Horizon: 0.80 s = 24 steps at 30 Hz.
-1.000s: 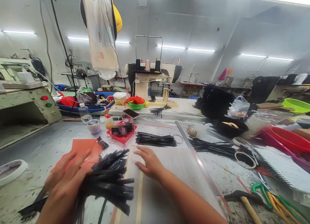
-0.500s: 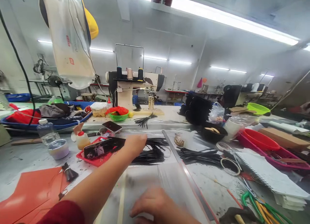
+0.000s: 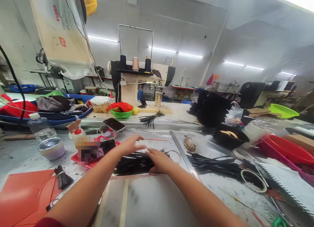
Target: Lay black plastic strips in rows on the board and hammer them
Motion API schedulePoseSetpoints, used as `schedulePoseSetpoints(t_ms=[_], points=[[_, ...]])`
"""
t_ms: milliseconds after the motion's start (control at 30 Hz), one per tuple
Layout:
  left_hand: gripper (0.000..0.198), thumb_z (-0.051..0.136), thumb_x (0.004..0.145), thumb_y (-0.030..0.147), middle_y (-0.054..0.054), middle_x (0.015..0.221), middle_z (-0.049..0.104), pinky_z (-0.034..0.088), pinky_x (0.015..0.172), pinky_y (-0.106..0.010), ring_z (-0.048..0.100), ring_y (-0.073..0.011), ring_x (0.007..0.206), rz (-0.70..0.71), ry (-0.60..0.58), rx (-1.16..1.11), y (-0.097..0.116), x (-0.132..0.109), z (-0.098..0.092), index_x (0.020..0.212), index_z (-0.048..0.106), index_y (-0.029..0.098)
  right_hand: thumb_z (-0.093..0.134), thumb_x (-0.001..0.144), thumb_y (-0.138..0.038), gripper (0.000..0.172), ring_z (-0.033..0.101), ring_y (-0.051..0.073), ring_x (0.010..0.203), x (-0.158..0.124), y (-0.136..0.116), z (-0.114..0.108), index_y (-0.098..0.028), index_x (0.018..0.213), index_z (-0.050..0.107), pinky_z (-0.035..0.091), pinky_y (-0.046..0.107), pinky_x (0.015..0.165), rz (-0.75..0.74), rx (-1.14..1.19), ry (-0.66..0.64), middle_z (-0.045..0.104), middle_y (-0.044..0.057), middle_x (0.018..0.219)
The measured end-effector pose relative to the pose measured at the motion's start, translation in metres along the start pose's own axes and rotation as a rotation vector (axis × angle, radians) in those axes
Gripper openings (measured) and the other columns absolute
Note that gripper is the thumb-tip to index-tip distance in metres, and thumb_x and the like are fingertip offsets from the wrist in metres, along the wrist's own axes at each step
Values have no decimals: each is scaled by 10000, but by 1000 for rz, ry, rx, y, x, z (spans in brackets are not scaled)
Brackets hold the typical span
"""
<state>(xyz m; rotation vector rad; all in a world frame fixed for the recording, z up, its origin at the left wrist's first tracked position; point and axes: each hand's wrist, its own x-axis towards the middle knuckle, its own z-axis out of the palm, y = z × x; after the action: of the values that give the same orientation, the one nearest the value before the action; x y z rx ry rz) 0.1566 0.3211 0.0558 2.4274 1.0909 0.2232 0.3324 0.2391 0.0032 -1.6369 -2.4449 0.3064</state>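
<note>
A loose pile of thin black strips (image 3: 134, 164) lies across the far edge of a pale work board (image 3: 157, 200). My left hand (image 3: 131, 145) is just above the pile's far side, its thumb and fingers apart with nothing visible between them. On the pile's right end rests my right hand (image 3: 159, 160), fingers stretched over the strips and pointing left. Part of the pile is hidden beneath both hands. To the right, past a metal ruler (image 3: 180, 150), lies a second bundle of black strips (image 3: 213, 164).
A red basket (image 3: 79, 160) and a phone (image 3: 114, 124) are at left, near a glue bottle (image 3: 79, 140). Orange sheets (image 3: 26, 197) lie at front left. A sewing machine (image 3: 130, 89) stands behind. A black bowl (image 3: 232, 141) and a spiral-bound pad (image 3: 289, 181) are at right.
My right hand has moved forward from the board onto the black strips. My left hand has opened from a closed shape and shifted slightly left in view. The camera has tilted down.
</note>
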Motion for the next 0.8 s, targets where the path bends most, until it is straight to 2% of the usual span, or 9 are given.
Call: schedulePoseSetpoints(t_ms=[100,167,233,333,433,500,567,667,800], points=[[423,411,840,445,-81,1211,504,386,926,-325,465,-206,1119,-37,100,-37,-10,-28,-28,1149,451,159,794,493,-259,977,308,295,1277,26,7,9,-118,1345,338,258,396,1044,-59,-59,-185,307,168,1409],[432,406,813,464,-73,1170,540,401,898,-320,497,-213,1080,-62,102,-34,-16,-48,-34,1123,471,169,774,518,-304,944,431,280,1196,34,10,9,-138,1343,346,352,357,980,-51,-78,-259,433,149,1337],[430,468,767,455,-74,1115,578,413,872,-331,529,-230,1032,-82,59,-8,-21,-62,-29,1088,505,172,748,557,-321,848,532,280,1084,37,13,6,-152,1313,400,428,338,882,-5,-80,-261,558,132,1216],[417,587,694,398,-70,1079,602,416,860,-339,548,-253,1005,-78,-39,53,-22,-61,-6,1055,545,194,706,606,-290,731,551,285,1048,35,14,0,-171,1278,444,440,340,839,71,-117,-247,592,120,1161],[499,694,635,332,-80,1149,563,385,916,-366,508,-267,1070,-13,-115,123,-16,-41,28,1089,535,200,708,572,-235,673,557,282,1025,29,11,-1,-173,1208,497,446,334,808,143,-174,-255,573,126,1168],[550,703,667,328,-112,1243,480,340,966,-436,434,-282,1149,33,-138,173,-10,-24,50,1148,494,163,715,537,-189,635,565,293,997,25,9,0,-146,1143,531,448,342,784,191,-220,-261,580,149,1135],[452,600,788,352,-112,1279,432,333,960,-504,410,-279,1166,50,-152,216,-3,-9,67,1173,471,155,699,540,-153,589,578,290,968,21,8,4,-127,1106,539,447,340,769,217,-250,-258,605,157,1078],[356,536,841,352,-95,1194,491,407,897,-475,487,-245,1071,35,-169,268,3,4,83,1135,495,156,653,594,-152,448,619,272,868,18,10,12,-121,1033,573,457,324,703,240,-261,-263,652,145,946],[316,531,846,343,-88,1154,512,434,868,-454,510,-229,1030,-4,-181,311,7,6,90,1098,517,154,611,636,-155,282,633,280,823,16,13,20,-124,915,627,455,320,658,246,-265,-262,663,152,877]])
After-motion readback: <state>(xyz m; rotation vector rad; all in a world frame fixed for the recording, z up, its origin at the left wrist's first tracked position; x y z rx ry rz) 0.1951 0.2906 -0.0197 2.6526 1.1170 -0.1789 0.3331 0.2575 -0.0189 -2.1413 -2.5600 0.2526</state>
